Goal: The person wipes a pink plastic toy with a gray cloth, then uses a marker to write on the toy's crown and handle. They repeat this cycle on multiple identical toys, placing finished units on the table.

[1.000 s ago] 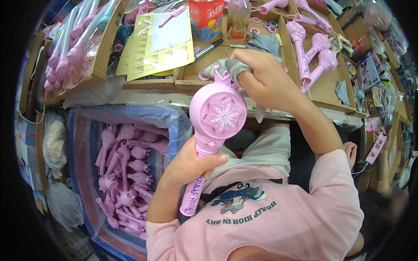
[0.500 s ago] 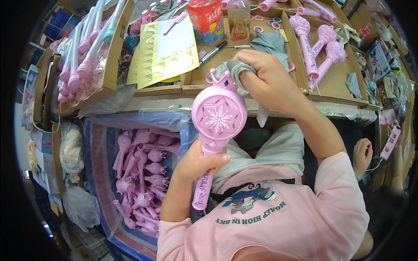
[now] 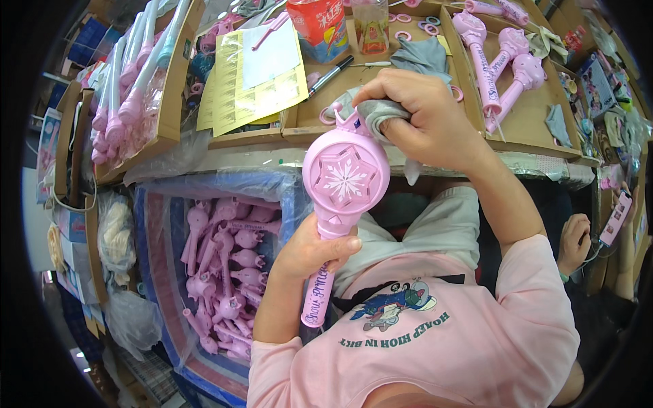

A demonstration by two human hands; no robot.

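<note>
Near the desk's point(image 3: 272, 158) edge, the left hand's point(image 3: 314, 250) grip wraps the wand's point(image 3: 347, 178) handle point(image 3: 317, 299) while the right hand point(image 3: 427, 115) pinches cloth point(image 3: 382, 111) against its crown point(image 3: 351, 124), apparently wiping; further rubbing would call for steadiness.

The wand point(image 3: 334, 216) at the centre is coloured pink, its face patterned with a white snowflake inside a star, its handle lettered in purple. Grey is shown by the cloth point(image 3: 383, 111) at 1 o'clock, yellow by the sheets point(image 3: 227, 85) at 11 o'clock. At 2 o'clock, 3 wands point(image 3: 501, 66) are tinted pink. At 8 o'clock, the bin point(image 3: 154, 285) is banded in blue and mauve.
</note>
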